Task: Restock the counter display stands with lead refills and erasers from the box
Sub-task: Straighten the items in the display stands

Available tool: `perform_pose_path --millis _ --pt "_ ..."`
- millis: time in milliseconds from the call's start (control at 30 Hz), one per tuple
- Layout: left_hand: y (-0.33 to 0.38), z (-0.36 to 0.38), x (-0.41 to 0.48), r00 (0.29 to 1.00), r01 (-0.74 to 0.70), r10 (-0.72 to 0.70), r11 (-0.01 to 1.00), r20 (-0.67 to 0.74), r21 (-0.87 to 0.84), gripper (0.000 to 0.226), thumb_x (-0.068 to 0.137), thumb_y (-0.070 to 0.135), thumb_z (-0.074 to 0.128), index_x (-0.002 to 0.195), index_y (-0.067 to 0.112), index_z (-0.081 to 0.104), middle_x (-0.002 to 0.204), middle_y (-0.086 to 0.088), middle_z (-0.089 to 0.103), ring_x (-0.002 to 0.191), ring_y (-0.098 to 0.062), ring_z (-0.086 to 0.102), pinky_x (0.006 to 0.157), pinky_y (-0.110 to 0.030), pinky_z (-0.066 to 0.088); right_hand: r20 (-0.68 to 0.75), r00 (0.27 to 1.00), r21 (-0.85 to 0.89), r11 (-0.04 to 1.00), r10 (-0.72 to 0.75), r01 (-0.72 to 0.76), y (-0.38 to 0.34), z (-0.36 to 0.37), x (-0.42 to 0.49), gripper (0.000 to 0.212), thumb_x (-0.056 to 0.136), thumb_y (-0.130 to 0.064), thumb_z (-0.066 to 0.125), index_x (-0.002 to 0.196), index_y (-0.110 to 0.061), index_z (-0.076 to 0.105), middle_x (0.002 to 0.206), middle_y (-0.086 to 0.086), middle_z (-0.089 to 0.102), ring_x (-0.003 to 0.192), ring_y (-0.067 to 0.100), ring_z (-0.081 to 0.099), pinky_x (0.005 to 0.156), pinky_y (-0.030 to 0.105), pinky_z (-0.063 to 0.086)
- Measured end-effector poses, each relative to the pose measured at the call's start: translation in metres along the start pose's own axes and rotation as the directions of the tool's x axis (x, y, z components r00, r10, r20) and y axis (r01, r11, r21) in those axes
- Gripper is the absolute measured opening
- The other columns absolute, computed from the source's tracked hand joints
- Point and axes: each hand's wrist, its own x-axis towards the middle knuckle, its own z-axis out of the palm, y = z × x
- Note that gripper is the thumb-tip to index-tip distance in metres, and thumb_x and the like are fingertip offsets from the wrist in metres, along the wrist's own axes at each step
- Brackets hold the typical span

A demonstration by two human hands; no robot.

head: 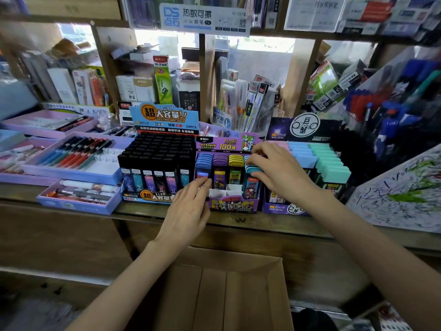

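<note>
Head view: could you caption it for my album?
Left hand touches, right hand grips lead refills in the purple display stand, cardboard box below.

Lower front of blue refill case is covered by left hand; the grip cannot be told. Teal refill row and near-left corner of pastel stand are masked by right hand; fingertips hidden behind the caps. Cardboard box and both forearms are cut by the bottom edge. Pen rack is blurred. Top-shelf packs are blurred and unreadable.
</note>
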Motion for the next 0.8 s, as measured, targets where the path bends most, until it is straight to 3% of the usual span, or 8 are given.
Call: perform_pose_path --millis 100,433,600,800 --pt "0.000 0.000 0.000 1.000 -0.001 0.001 1.000 -0.001 -0.003 0.052 0.087 0.007 0.059 0.136 0.004 0.045 0.136 -0.010 0.049 0.124 -0.027 0.049 0.100 -0.040 0.042 0.063 0.998 0.014 1.000 -0.010 0.009 0.002 0.002 0.004 0.036 0.093 -0.028 0.055 0.126 -0.015 0.053 0.121 0.003 0.054 0.111 0.021 0.049 0.090 0.031 0.036" --pt "-0.004 0.001 -0.007 0.998 -0.014 0.009 0.997 0.065 0.081 0.041 0.088 0.011 0.056 0.129 0.008 0.054 0.126 -0.006 0.057 0.111 -0.024 0.057 0.089 -0.037 0.044 0.011 0.999 0.034 0.999 0.040 -0.040 -0.002 0.007 0.005 0.028 0.092 -0.029 0.055 0.115 -0.014 0.061 0.108 0.002 0.059 0.100 0.022 0.054 0.080 0.028 0.033" --pt "-0.002 -0.002 -0.005 0.998 -0.014 0.011 0.998 0.054 0.055 0.039 0.089 0.011 0.055 0.128 0.009 0.054 0.123 -0.006 0.058 0.109 -0.024 0.056 0.087 -0.036 0.044 -0.025 0.991 0.092 0.987 0.133 -0.130 -0.008 0.014 0.004 0.028 0.092 -0.029 0.056 0.116 -0.015 0.058 0.112 0.001 0.056 0.106 0.020 0.048 0.088 0.032 0.034" --pt "0.009 -0.007 0.004 0.999 -0.033 0.033 0.999 0.005 0.018 0.034 0.088 0.011 0.058 0.122 0.010 0.058 0.119 -0.005 0.059 0.106 -0.024 0.057 0.087 -0.037 0.047 -0.010 0.996 0.114 0.989 0.092 -0.090 -0.005 0.008 -0.008 0.040 0.092 -0.030 0.055 0.129 -0.016 0.051 0.127 0.001 0.048 0.119 0.019 0.039 0.098 0.031 0.031"
